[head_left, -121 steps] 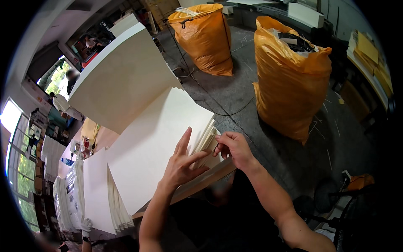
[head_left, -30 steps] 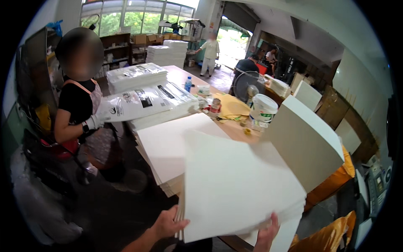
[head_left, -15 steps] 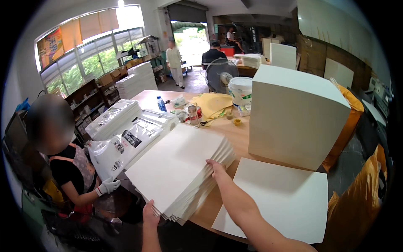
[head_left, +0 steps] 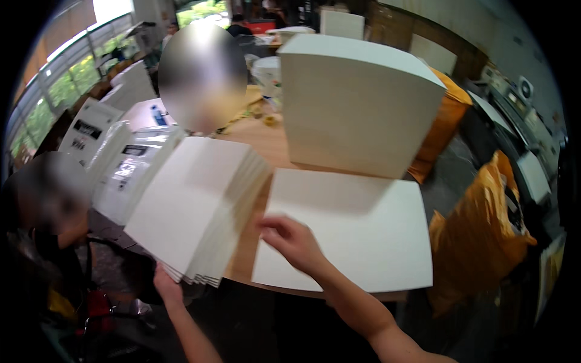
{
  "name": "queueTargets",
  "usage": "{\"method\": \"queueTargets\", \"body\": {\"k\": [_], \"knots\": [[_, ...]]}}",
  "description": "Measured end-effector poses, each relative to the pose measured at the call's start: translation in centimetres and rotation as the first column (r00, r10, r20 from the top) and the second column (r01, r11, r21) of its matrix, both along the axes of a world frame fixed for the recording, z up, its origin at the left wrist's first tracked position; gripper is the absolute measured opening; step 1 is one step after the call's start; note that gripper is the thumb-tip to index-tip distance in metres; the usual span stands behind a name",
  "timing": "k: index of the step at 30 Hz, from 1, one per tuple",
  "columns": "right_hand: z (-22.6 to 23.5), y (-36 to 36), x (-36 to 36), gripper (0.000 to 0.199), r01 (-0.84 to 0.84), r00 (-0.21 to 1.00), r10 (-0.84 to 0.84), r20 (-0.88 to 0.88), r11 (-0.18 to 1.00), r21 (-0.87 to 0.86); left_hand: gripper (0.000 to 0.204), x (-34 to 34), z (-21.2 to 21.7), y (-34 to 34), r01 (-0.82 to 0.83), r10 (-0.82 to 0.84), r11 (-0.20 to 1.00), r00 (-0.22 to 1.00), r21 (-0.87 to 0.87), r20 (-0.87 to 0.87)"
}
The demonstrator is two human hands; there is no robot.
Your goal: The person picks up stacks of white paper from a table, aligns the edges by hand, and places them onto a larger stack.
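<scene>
A fanned stack of white boards [head_left: 181,187] lies on the table's left part, its edges stepped toward the right. My left hand [head_left: 167,283] grips its near corner, with the fingers partly hidden underneath. My right hand [head_left: 287,239] is off the stack, slightly blurred, its fingers half bent and apart with nothing seen between them. It hovers by the left edge of a flat white board pile [head_left: 345,236]. Behind that pile stands a tall block of white boards [head_left: 357,109].
Plastic-wrapped white packs [head_left: 130,172] lie left of the fanned stack. A person [head_left: 57,199] sits at the left, and a blurred patch hides part of the far table. A white bucket [head_left: 266,78] stands behind. Orange sacks [head_left: 478,242] stand on the floor at the right.
My right hand has let go of the fanned stack's right edge and moved away toward the flat pile. The left hand stays at the near corner. The view has turned right and down.
</scene>
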State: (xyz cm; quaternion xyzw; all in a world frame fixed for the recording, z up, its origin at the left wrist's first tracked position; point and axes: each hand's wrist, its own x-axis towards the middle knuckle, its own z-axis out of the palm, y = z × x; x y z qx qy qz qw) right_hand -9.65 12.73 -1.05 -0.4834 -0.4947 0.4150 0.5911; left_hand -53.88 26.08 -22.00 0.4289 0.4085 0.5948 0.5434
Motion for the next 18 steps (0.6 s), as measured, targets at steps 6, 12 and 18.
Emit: {"method": "queueTargets", "body": {"k": [6, 12, 18], "knots": [[-5.9, -29.9, 13.1, 0.020, 0.868, 0.415, -0.866, 0.279, 0.469, 0.164, 0.037, 24.2, 10.5, -11.5, -0.251, 0.318, 0.921, 0.926, 0.298, -0.202], [-10.5, -38.4, 19.7, 0.032, 0.955, 0.272, -0.801, 0.533, 0.293, -0.045, 0.039, 46.6, 16.8, -23.4, 0.856, -0.556, 0.325, 0.517, 0.402, -0.651], [-11.1, -38.5, 21.3, 0.045, 0.798, 0.542, -0.533, 0.650, 0.569, -0.199, 0.024, 51.0, 12.7, -24.9, 0.934, -0.437, 0.124, 0.354, 0.335, -0.827]]}}
